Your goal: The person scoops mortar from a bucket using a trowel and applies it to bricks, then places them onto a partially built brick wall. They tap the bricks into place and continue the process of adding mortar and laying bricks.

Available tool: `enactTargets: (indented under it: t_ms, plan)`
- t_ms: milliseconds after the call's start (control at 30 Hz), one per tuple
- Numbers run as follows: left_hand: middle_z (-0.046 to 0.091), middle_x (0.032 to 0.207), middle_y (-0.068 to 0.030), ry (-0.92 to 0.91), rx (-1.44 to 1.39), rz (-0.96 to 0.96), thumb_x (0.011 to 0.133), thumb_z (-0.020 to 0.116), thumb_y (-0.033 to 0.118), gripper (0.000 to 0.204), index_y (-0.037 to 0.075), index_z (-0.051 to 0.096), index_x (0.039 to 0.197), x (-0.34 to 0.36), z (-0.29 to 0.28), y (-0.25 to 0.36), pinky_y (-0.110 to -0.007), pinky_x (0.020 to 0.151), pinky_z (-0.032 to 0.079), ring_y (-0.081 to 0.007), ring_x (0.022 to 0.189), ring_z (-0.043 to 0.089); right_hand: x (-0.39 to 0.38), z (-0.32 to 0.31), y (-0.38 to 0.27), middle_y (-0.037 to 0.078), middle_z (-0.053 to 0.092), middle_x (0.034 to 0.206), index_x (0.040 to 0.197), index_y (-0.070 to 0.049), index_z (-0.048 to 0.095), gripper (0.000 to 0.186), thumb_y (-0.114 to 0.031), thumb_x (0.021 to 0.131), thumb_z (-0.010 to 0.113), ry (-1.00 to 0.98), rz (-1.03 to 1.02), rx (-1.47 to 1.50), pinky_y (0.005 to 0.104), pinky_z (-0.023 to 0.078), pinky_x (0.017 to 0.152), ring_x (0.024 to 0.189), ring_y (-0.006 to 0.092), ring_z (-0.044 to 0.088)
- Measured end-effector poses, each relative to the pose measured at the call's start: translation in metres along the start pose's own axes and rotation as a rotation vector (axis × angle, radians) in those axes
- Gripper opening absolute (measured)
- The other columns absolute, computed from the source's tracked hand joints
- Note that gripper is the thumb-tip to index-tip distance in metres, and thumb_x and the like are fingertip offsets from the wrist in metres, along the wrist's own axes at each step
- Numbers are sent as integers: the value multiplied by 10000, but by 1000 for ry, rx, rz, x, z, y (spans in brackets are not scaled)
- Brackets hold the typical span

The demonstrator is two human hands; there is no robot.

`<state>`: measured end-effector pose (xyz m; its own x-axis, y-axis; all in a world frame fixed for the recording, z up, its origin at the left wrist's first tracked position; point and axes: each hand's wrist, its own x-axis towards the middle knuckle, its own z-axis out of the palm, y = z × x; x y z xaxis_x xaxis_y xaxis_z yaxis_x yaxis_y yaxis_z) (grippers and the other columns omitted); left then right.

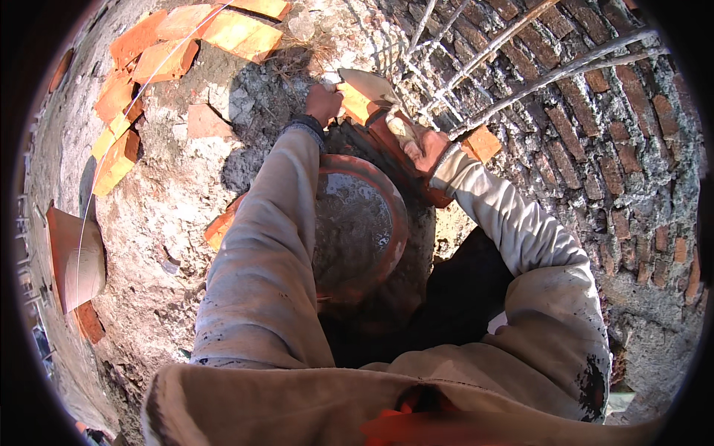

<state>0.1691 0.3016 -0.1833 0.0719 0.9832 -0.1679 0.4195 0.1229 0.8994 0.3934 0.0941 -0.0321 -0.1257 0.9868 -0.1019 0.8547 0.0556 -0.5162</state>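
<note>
My left hand (323, 104) is closed at the far end of an orange brick (355, 102). In my right hand (425, 149) is a trowel (370, 84), gripped by its pale handle. Its flat blade lies across the far side of that brick, touching or just over it. More reddish brick (390, 141) runs back toward me under my right hand, partly hidden by it. Between my forearms sits a round clay-coloured basin (401, 223) holding wet grey mortar (349, 215). Part of the basin is covered by my left sleeve.
Loose orange bricks (163, 59) lie in a curve at the far left, with a thin string (145, 85) stretched past them. A second tub (78, 256) stands at the left. Rods (554, 78) cross before a rough brick wall (625, 149) on the right.
</note>
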Motion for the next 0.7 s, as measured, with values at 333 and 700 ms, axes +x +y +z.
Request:
enactTargets:
  t_ms: [333,700]
  plan:
    - [680,749,-41,-95,22,-66,916,630,229,246,-3,672,846,-107,-150,80,-243,556,492,-87,619,614,-62,-31,-95,261,668,855,1304,6,515,505,-221,857,578,-429,-151,-410,455,548,698,807,390,682]
    - [647,744,-5,-178,-81,19,907,640,211,216,0,686,898,-118,-143,75,-213,537,425,-47,602,536,-37,9,-98,281,675,972,1320,72,423,566,-176,839,587,-369,406,-245,487,550,735,918,425,675]
